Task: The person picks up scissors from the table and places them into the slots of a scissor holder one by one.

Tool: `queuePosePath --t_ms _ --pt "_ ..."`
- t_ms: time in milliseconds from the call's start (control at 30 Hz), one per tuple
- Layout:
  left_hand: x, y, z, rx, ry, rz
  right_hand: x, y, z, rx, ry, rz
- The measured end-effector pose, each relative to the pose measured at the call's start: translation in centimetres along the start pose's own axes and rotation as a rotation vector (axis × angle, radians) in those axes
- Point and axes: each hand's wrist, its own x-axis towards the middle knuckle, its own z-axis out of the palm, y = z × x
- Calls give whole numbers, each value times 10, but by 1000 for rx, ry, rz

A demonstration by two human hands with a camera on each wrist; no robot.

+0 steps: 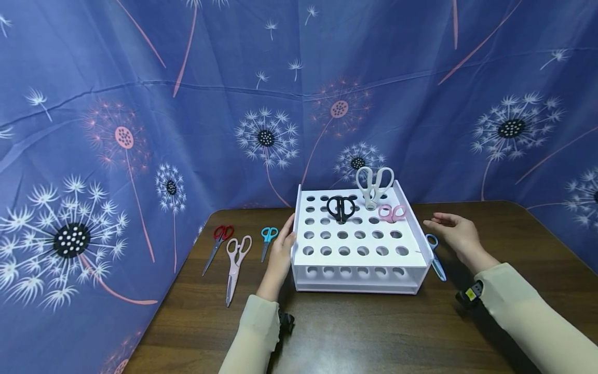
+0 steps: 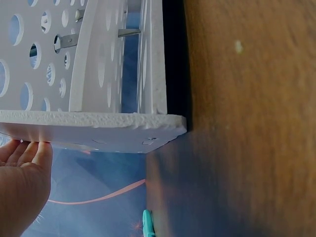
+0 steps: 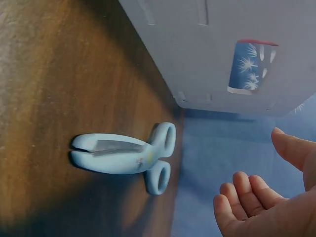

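Observation:
A white two-tier rack (image 1: 355,287) with rows of round holes stands on the table. Black-handled scissors (image 1: 342,214), white scissors (image 1: 370,196) and pink-handled scissors (image 1: 393,213) stick up from its holes. Against the rack's left side panel (image 2: 98,136) rest the extended fingers of my left hand (image 1: 279,256). My right hand (image 1: 457,237) hovers off the right side, fingers loosely bent and thumb apart, holding nothing. Below it, light blue scissors (image 3: 116,155) lie on the table beside the rack, blades toward me.
Left of the rack lie red-handled scissors (image 1: 218,238), pale pink scissors (image 1: 234,266) and small blue-handled scissors (image 1: 267,239) on the brown wooden table (image 1: 355,332). A blue dandelion-print cloth (image 1: 219,140) hangs behind the table and along its left.

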Motion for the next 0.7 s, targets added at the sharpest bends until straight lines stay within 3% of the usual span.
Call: queuePosePath --t_ms 267,367,500,700 --pt "-10 28 2 29 -21 -6 0 7 5 -67 -14 33" --pt "-11 30 2 34 -23 -14 1 10 7 -70 -14 30" --pt "-11 29 2 26 -27 -11 2 14 8 -67 -20 22" --pt "-2 7 0 -1 -20 0 3 18 9 -75 -47 46"
